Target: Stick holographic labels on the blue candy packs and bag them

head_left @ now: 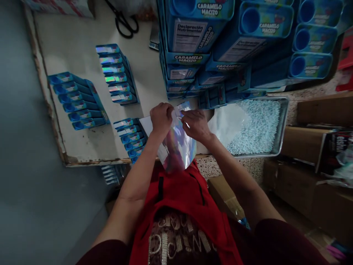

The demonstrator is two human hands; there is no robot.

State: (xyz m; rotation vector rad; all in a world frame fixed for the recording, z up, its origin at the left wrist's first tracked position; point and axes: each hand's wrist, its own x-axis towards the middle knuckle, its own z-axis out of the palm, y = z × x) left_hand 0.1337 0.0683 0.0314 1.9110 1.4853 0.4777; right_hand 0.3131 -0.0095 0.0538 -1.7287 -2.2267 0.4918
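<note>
My left hand (160, 118) and my right hand (196, 125) both pinch the top edge of a shiny holographic sheet (176, 149), which hangs down over the table's front edge toward my red apron. The fingers of both hands are closed on the sheet, close together. Just left of my left hand lies a short row of folded blue boxes (130, 137).
More rows of blue boxes (77, 100) and holographic-topped boxes (117, 73) lie on the white table (77, 40). Tall stacks of blue "Caramelo Macizo" cartons (193, 48) stand behind. A metal tray of pale candies (261, 127) is at right. Scissors (124, 20) lie at the back. Cardboard boxes (300, 176) stand on the floor.
</note>
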